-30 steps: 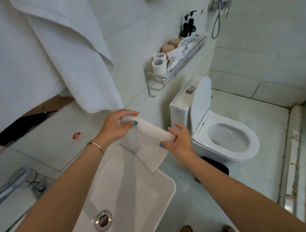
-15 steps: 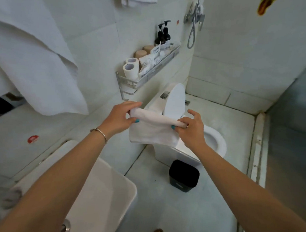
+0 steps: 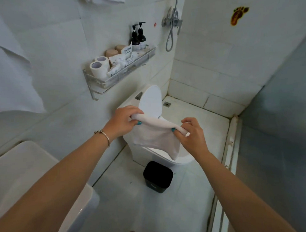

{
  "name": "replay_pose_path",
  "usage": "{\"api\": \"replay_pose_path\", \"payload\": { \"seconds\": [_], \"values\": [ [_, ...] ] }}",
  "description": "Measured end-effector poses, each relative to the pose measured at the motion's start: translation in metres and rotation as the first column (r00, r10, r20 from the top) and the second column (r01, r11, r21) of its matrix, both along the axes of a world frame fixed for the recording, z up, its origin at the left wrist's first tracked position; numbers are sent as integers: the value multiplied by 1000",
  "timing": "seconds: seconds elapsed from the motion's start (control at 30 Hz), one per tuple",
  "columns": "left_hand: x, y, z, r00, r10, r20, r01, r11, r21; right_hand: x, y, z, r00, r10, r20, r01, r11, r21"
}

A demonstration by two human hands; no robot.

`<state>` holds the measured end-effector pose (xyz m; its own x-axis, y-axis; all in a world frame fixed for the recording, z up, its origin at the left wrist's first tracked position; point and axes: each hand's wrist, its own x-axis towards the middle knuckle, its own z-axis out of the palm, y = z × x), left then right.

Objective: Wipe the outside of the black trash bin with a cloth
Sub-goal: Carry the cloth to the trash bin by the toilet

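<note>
A small black trash bin [image 3: 157,176] with a closed lid stands on the tiled floor just in front of the toilet. A white cloth [image 3: 156,136] is stretched in the air above the toilet, well above the bin. My left hand [image 3: 121,122] pinches its left top corner. My right hand [image 3: 193,134] pinches its right top corner, and the rest of the cloth hangs down between them. Both hands are clear of the bin.
A white toilet [image 3: 151,102] with its lid raised sits behind the bin. The white sink [image 3: 25,165] is at the lower left. A wall shelf [image 3: 115,76] holds paper rolls, packets and pump bottles. A shower hose [image 3: 170,36] hangs beyond, and a raised threshold [image 3: 229,144] runs along the right.
The view has swung right, away from the sink toward the toilet. Both hands carried the cloth over the toilet and spread it wider. The bin has come fully into view.
</note>
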<state>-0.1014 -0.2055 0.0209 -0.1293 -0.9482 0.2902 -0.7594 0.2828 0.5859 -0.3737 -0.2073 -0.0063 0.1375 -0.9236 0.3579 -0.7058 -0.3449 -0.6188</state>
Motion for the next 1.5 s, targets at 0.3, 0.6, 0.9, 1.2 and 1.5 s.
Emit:
{"api": "replay_pose_path", "payload": {
  "seconds": [0.3, 0.6, 0.9, 1.2, 1.5],
  "values": [
    [-46, -7, 7, 999, 48, -15, -47, 998, 46, -42, 5, 3, 970, -78, 230, 22, 971, 240],
    [-73, 12, -5, 994, 106, -28, -100, 981, 168, -71, 13, -8, 958, 54, 280, -107, 978, 180],
    [-113, 55, -65, 930, 127, -346, -71, 983, 170, -92, 7, -56, 937, 262, 230, -288, 954, 88],
    [-123, 74, -140, 951, 175, -253, -158, 984, 87, -88, 11, -108, 876, 246, 415, -378, 885, 272],
    [-131, 73, -222, 956, 223, -189, -155, 935, 317, -85, 2, -203, 866, 222, 449, -421, 807, 413]
  ]
}}
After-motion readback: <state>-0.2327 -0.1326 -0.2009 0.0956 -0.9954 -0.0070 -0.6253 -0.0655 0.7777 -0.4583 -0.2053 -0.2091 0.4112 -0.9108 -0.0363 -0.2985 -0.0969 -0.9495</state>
